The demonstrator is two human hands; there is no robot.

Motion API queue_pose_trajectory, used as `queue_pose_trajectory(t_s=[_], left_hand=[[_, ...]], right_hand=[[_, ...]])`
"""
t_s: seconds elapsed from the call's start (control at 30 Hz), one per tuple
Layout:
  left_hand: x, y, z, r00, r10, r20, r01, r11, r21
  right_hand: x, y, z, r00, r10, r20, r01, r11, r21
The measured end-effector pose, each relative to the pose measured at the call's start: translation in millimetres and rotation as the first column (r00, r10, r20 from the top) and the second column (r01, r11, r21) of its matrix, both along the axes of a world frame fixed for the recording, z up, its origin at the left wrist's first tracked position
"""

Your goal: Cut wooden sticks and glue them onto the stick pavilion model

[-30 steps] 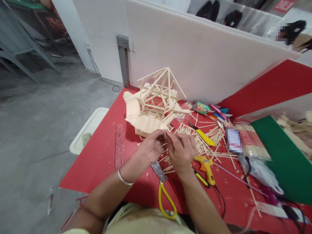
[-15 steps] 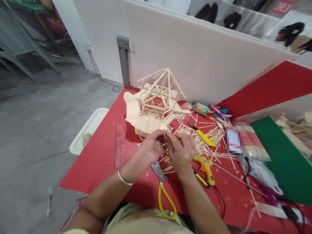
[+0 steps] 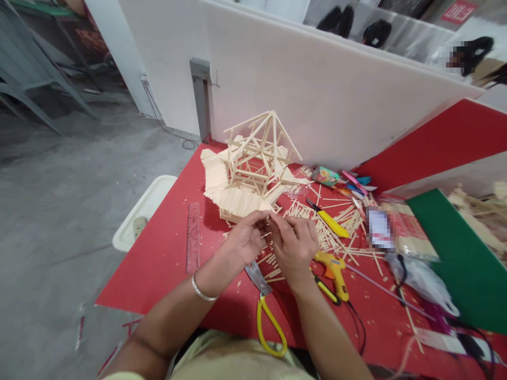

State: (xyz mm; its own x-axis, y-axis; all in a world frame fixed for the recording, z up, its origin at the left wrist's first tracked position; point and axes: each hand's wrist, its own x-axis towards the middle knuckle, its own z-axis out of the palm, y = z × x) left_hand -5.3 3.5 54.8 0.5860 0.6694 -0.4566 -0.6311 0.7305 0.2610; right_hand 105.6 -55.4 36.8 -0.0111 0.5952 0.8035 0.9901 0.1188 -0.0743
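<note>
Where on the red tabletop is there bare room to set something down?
The red tabletop is largely bare left of the clear ruler, out to its left edge. It is crowded beyond the right hand: loose sticks, cutter, glue gun.

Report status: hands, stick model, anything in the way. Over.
Left hand and right hand meet at fingertips, any piece between unclear. Stick model standing just beyond, roof frame open. Loose sticks and yellow-handled scissors close by.

Red tabletop (image 3: 158, 253) under loose sticks (image 3: 332, 227)
</note>
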Motion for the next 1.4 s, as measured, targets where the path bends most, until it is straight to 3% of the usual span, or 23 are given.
queue_pose_trajectory(t_s=[0.67,0.83,0.93,1.0,1.07,1.17,1.27,1.33,1.4], left_hand=[[-0.6,-0.5,0.9,1.0,-0.008,-0.001,0.008,0.999,0.041],[-6.8,-4.4,2.3,0.996,-0.044,-0.08,0.048,0.998,0.049],[-11.3,-13.9,-2.0,0.988,-0.118,-0.104,0.127,0.988,0.092],[-13.5,-23.0,-8.9,0.98,-0.166,-0.106,0.179,0.975,0.133],[-14.7,-32.6,-18.5,0.977,-0.19,-0.102,0.207,0.959,0.195],[-14.3,-43.6,-31.9,0.977,-0.183,-0.113,0.207,0.944,0.257],[-12.9,-48.0,-36.1,0.977,-0.168,-0.128,0.196,0.946,0.257],[-12.8,-48.7,-33.9,0.981,-0.147,-0.129,0.177,0.951,0.255],[-13.7,-48.9,-30.3,0.983,-0.129,-0.127,0.158,0.954,0.256]], right_hand=[[3.2,-2.6,-0.8,0.999,0.025,-0.033,-0.025,0.999,-0.027],[6.3,-36.3,-8.2,0.996,0.009,-0.086,-0.014,0.998,-0.065],[21.2,-71.5,-26.0,0.986,-0.102,-0.128,0.075,0.976,-0.205],[41.3,-97.5,-39.6,0.966,-0.228,-0.12,0.181,0.933,-0.31],[67.7,-122.5,-50.5,0.907,-0.413,-0.081,0.352,0.849,-0.395],[107.1,-150.5,-58.9,0.725,-0.689,0.025,0.589,0.6,-0.541],[131.9,-159.0,-61.9,0.642,-0.763,0.076,0.511,0.351,-0.785],[138.3,-156.0,-64.3,0.638,-0.77,0.015,0.389,0.305,-0.869],[139.4,-151.2,-67.3,0.642,-0.763,-0.073,0.331,0.362,-0.871]])
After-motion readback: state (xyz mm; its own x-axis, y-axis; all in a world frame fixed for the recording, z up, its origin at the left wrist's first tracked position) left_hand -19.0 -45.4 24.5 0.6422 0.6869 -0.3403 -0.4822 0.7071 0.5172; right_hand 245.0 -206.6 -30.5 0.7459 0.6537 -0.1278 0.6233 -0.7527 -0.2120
